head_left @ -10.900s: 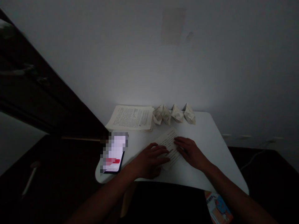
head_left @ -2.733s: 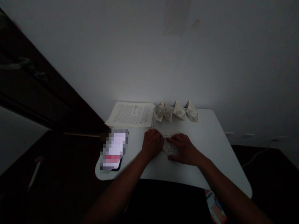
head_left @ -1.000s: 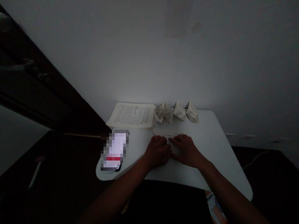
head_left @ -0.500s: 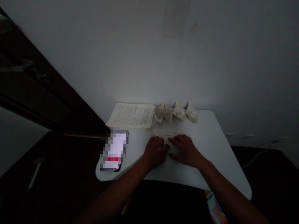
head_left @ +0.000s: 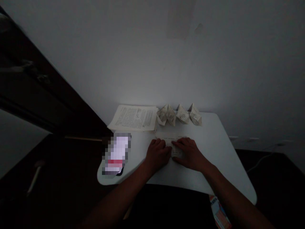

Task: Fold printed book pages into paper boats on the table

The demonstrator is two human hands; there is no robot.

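Note:
On the white table [head_left: 214, 149], both my hands press down on a folded sheet of printed paper [head_left: 175, 152]. My left hand [head_left: 158, 154] lies on its left part with the fingers curled over the fold. The right hand [head_left: 190, 154] covers the other side, fingers flat and pressed together on the paper. Only a small strip of the paper shows between and above the hands.
A stack of printed sheets [head_left: 134, 118] lies at the table's back left. Several folded paper shapes [head_left: 181, 115] stand in a row by the wall. A lit phone [head_left: 116, 155] rests at the table's left edge. A coloured booklet [head_left: 220, 213] is on the dark floor below right.
The sheet that lay flat and larger at first is now folded small under both hands. In the last second the hands have hardly moved.

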